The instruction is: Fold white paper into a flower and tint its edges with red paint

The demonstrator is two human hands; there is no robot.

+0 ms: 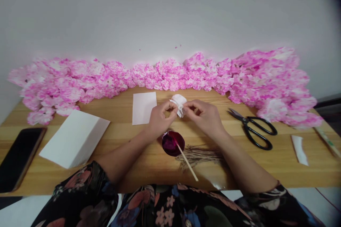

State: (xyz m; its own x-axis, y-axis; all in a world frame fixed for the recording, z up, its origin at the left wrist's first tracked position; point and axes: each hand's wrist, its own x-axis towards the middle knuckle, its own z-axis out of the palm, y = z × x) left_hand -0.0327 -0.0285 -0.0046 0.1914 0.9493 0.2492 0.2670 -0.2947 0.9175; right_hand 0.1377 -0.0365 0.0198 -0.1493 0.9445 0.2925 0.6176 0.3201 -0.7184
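Observation:
Between my hands is a white paper flower [178,102], its thin layers bunched and ruffled. My left hand [164,115] pinches its left edge between thumb and forefinger. On the opposite side, my right hand [204,115] grips it with the same kind of pinch. Just below my hands stands a small bowl of dark magenta dye [170,144], with a wooden stick [189,166] leaning out of it toward me. Thin brown twine strands [198,154] lie in a bundle beside the bowl, partly behind my right forearm.
Pink-and-white paper flowers [170,74] line the table's back against the wall. A white sheet [144,108], a thick white paper stack [74,138] and a phone [21,159] lie left. Black-handled scissors [246,122], a white paper strip [299,150] and a thin stick [327,142] lie right.

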